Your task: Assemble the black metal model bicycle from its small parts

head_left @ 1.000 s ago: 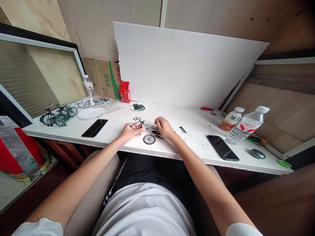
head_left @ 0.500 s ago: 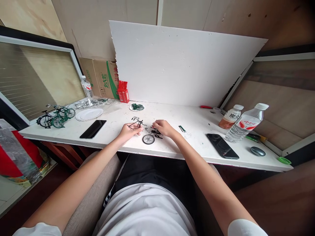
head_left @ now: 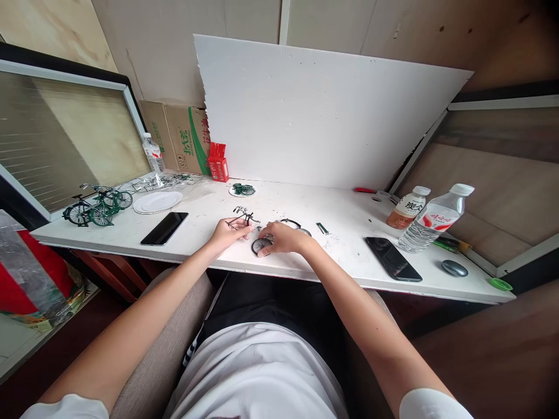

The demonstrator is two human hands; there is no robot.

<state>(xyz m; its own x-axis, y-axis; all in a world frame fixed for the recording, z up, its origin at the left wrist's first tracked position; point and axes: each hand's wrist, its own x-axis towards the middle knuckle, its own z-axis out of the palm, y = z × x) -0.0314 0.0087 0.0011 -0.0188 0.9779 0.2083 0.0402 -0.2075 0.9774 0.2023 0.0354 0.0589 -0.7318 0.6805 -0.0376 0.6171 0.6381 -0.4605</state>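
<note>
My left hand (head_left: 227, 231) rests on the white table (head_left: 345, 256) with its fingers pinched on a small black bicycle frame (head_left: 241, 220). My right hand (head_left: 282, 238) lies beside it, fingers curled down onto a small spoked wheel (head_left: 261, 245) near the table's front edge. A second wheel (head_left: 292, 223) and a few small black parts lie just behind the right hand. A small green part (head_left: 323, 228) sits to its right.
Finished green model bicycles (head_left: 94, 206), white plates (head_left: 157, 202) and a black phone (head_left: 165, 228) lie to the left. Another phone (head_left: 393, 259), two bottles (head_left: 430, 224), and a mouse (head_left: 454, 268) sit at the right. A white foam board (head_left: 323, 110) stands behind.
My right hand has moved forward and left from the small black parts onto the spoked wheel, uncovering a second wheel behind it. My left hand keeps hold of the frame.
</note>
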